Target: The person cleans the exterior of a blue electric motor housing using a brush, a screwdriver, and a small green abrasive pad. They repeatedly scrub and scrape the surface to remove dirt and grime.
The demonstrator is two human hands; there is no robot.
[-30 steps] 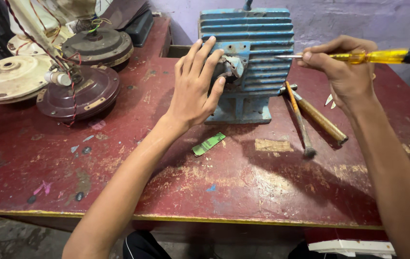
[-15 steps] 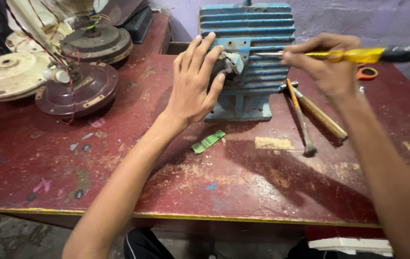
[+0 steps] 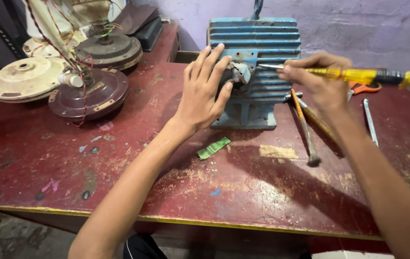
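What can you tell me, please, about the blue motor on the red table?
The blue motor is a boxy, ribbed metal housing with worn, chipped paint, standing upright on a flat foot near the far edge of the red table. A small grey fitting sits on its front. The left hand lies flat against its left side; the right hand points a yellow-handled screwdriver at the fitting. A hammer lies beside it.

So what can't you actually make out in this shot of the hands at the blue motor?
- Head view: the screwdriver tip's contact on the blue motor is too small to make out.
- The part under the left hand is covered by its fingers.
- The right hand hides part of the hammer.
- The orange-handled tool sits behind the screwdriver.
- The fan motors are cut off at the top edge.
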